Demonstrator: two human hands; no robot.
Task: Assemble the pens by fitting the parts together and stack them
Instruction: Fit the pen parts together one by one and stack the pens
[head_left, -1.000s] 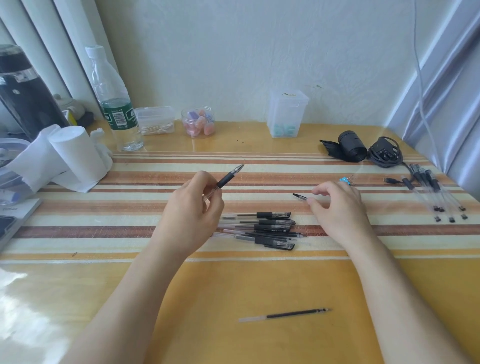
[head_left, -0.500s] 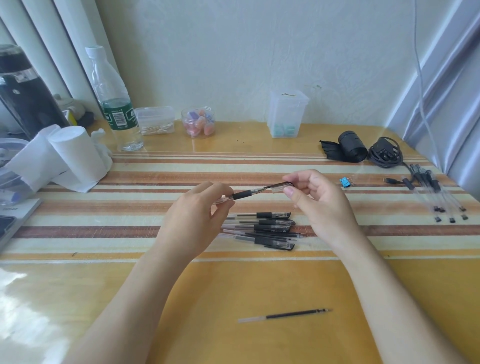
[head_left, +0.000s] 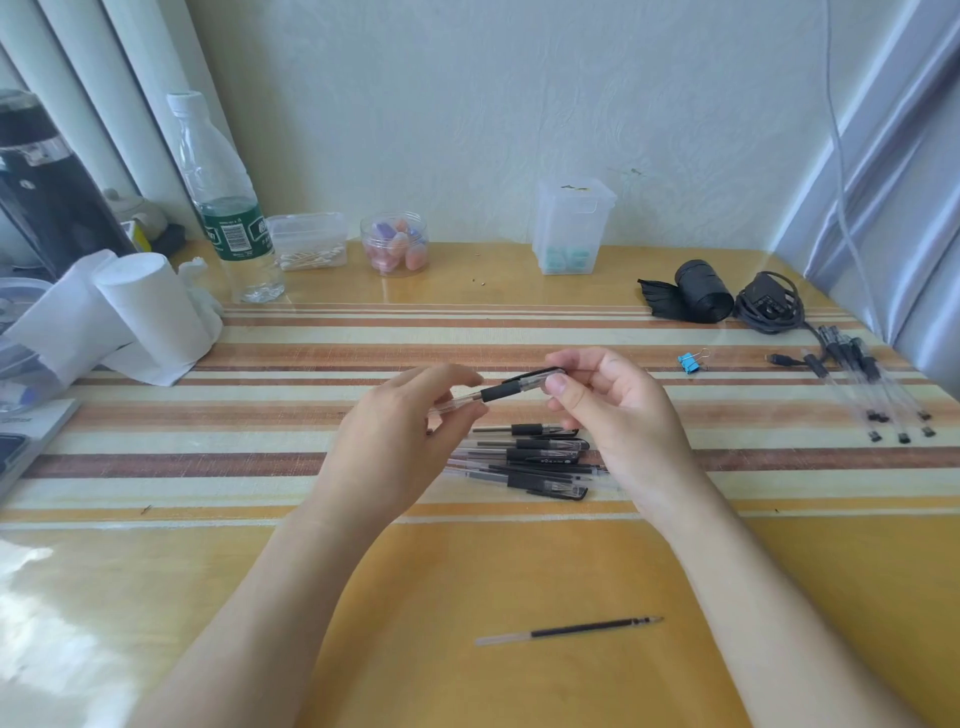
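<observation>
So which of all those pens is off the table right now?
Only the clear-barrelled black-grip pen, held between the left hand and right hand. The pile of finished pens lies on the striped table beneath it.

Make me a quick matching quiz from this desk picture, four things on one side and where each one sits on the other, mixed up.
Things:
1. binder clip
2. loose refill
3. water bottle
4. pile of pens

Places:
A. back left, by the wall
B. nearest the camera, lying alone
C. on the table below both hands
D. right of the right hand

Pairs: 1-D, 2-B, 3-A, 4-C
</observation>
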